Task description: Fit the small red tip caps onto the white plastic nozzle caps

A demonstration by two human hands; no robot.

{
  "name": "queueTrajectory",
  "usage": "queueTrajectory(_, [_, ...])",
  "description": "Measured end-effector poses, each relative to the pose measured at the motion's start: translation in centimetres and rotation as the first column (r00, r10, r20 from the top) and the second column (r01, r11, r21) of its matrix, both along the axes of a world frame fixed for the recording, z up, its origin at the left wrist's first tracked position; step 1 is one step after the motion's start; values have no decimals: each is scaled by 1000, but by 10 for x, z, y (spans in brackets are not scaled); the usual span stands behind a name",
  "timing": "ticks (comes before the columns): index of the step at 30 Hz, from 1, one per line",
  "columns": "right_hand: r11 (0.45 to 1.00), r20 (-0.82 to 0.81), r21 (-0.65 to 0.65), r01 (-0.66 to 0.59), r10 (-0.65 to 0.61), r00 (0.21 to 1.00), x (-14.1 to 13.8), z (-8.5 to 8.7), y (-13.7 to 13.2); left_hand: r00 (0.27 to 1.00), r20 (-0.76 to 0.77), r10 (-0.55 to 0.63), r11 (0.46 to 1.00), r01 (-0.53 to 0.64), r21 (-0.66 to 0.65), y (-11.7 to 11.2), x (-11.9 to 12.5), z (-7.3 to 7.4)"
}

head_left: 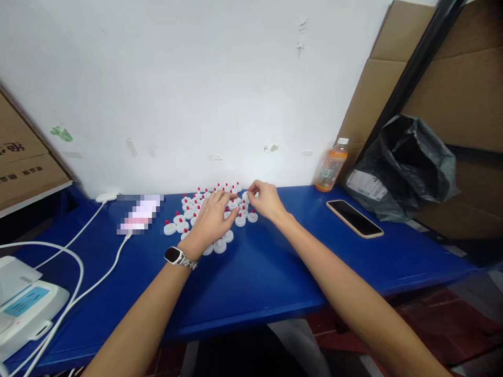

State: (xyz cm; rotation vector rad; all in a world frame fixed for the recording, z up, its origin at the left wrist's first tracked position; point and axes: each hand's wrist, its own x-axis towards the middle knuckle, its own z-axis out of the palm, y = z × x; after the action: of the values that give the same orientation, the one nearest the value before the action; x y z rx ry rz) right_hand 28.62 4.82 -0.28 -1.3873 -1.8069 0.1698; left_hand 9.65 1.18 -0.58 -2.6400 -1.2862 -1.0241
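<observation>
Several white caps with small red tips [175,223] lie in a cluster on the blue table [259,272] near the white wall. My left hand [212,217], with a watch on its wrist, lies flat over the cluster, fingers stretched out onto the caps. My right hand [265,200] is at the cluster's right edge, its fingers curled in a pinch around one white cap.
A phone [354,218] lies screen-up at the right. Behind it stand an orange drink bottle [331,165] and a black plastic bag [404,165]. White cables [84,285] and a white device [25,309] sit at the left, with cardboard boxes on both sides.
</observation>
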Motion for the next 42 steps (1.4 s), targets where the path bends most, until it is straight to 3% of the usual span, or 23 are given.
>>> queueTrajectory(2, [987, -162, 74, -140, 151, 975, -14, 5, -9, 1000, 22, -3, 999, 2, 50, -1, -3, 1])
queueTrajectory(5, [921, -307, 119, -371, 390, 868, -36, 7, -22, 1000, -7, 6, 998, -6, 59, 0, -13, 1])
queueTrajectory(8, [883, -351, 115, -455, 465, 813, -49, 2, -28, 998, -66, 3, 1000, -4, -10, 1, -31, -1])
queueTrajectory(10, [897, -327, 97, -431, 438, 838, -51, -3, -26, 999, -55, 2, 998, -6, -70, 1, -45, -2])
queueTrajectory(12, [922, -197, 54, -382, 385, 902, -50, -9, -21, 999, -1, 34, 991, -34, -132, -2, -57, -2])
queueTrajectory(14, [944, 39, -8, -328, 328, 944, -52, -13, -13, 995, 70, 73, 979, -58, -197, -5, -66, -1])
queueTrajectory(18, [970, 457, -58, -238, 237, 857, -64, -13, 1, 983, 152, 101, 957, -54, -285, -8, -76, -2])
queueTrajectory(22, [973, 622, -84, -214, 219, 752, -80, -12, 9, 985, 150, 85, 962, -42, -270, -4, -76, -9])
queueTrajectory(26, [973, 626, -84, -216, 220, 748, -84, -15, 7, 987, 138, 85, 970, -50, -238, -1, -74, -17])
queueTrajectory(29, [973, 479, -47, -226, 221, 850, -78, -16, 2, 989, 133, 66, 976, -36, -214, -2, -71, -18])
queueTrajectory(32, [953, 70, -56, -298, 301, 951, -71, -15, -3, 988, 150, 26, 981, 4, -194, -4, -67, -16])
queueTrajectory(34, [918, -260, -62, -391, 364, 895, -69, -15, -7, 988, 152, 9, 983, 19, -182, -6, -64, -15])
queueTrajectory(36, [882, -496, -37, -470, 392, 775, -70, -15, -12, 989, 148, -6, 984, 32, -175, -8, -60, -15])
queueTrajectory(39, [860, -684, -16, -509, 362, 634, -74, -13, -19, 990, 143, -21, 982, 47, -183, -11, -56, -16])
queueTrajectory(42, [854, -768, -35, -519, 310, 560, -79, -9, -26, 991, 131, -5, 978, 32, -206, -14, -53, -18])
